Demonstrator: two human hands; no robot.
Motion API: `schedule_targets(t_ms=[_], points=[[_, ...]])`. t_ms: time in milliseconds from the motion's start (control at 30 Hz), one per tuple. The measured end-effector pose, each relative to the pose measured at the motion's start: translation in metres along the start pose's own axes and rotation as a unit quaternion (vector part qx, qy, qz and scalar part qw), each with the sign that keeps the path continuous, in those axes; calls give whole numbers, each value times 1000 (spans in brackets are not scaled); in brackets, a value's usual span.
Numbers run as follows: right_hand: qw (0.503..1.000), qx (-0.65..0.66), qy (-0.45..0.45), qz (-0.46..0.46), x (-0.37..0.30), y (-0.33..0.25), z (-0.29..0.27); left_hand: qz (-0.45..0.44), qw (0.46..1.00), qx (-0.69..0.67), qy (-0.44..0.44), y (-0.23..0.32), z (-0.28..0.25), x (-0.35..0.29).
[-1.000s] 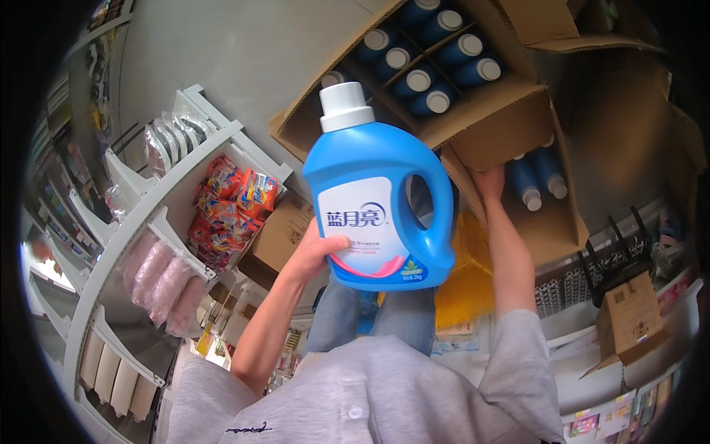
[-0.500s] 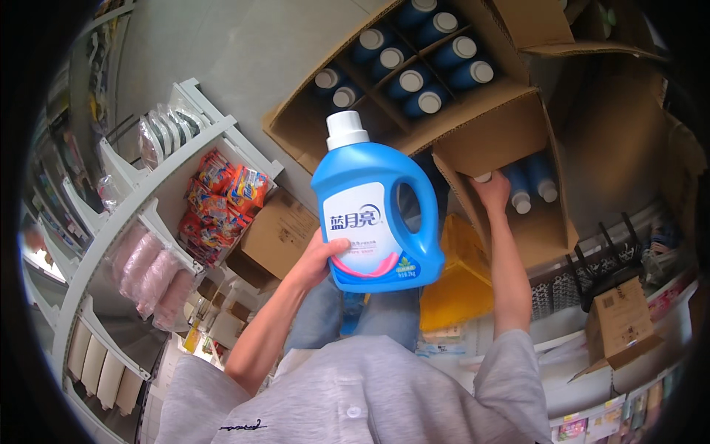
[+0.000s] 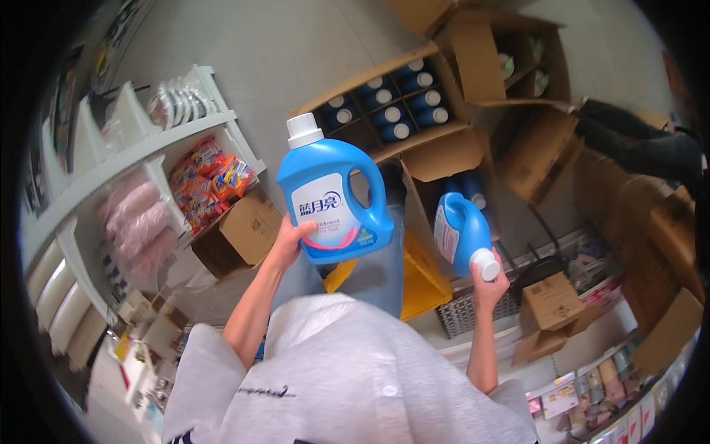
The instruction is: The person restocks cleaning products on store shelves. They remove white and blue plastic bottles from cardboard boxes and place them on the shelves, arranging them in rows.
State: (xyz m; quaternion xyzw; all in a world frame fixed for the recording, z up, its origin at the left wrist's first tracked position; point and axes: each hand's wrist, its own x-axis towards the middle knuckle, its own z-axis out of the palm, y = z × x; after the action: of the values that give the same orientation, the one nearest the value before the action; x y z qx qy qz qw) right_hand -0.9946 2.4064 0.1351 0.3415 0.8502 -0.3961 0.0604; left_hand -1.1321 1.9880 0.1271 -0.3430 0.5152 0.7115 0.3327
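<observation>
My left hand (image 3: 290, 240) is closed on the lower side of a big blue laundry detergent jug (image 3: 336, 159), thumb across its white label. This jug stands upright in front of my body, white cap at the top, with a loop handle on its right side. Out to the right, my right hand (image 3: 491, 285) grips the white cap of a second blue detergent jug (image 3: 467, 229), which hangs tilted, cap end toward me. Just beyond it, an open carton (image 3: 444, 155) holds more blue bottles (image 3: 473, 194). Behind that, a divided carton (image 3: 370, 153) has several white-capped blue bottles.
A yellow container (image 3: 425, 285) sits beside my legs. White shelving (image 3: 140, 152) on the left holds red-orange packets (image 3: 211, 185) and pink wrapped bundles (image 3: 140, 218). Small cartons (image 3: 551, 300) stand at right. Dark-clothed legs (image 3: 636, 140) of another person show far right.
My right hand has come out of the open carton toward me, bringing a second jug by its cap. The left hand still holds its jug. The whole view has shifted.
</observation>
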Motion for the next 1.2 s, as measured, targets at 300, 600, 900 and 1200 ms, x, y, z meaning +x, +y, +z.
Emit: schedule_targets(t_ms=[300,600,900,1200], points=[[962,69,96,-245,-43,-216,-96,137,959,-246,-38,4,-5,-155],[824,119,-56,-551,-94,-434,-61,398,803,-442,29,-58,-93,-301],[637,302,-387,-595,-301,-538,43,600,554,-534,217,-243,-140,-458],[637,482,-559,-223,-575,-588,153,559,474,-599,324,-332,-220,-540]])
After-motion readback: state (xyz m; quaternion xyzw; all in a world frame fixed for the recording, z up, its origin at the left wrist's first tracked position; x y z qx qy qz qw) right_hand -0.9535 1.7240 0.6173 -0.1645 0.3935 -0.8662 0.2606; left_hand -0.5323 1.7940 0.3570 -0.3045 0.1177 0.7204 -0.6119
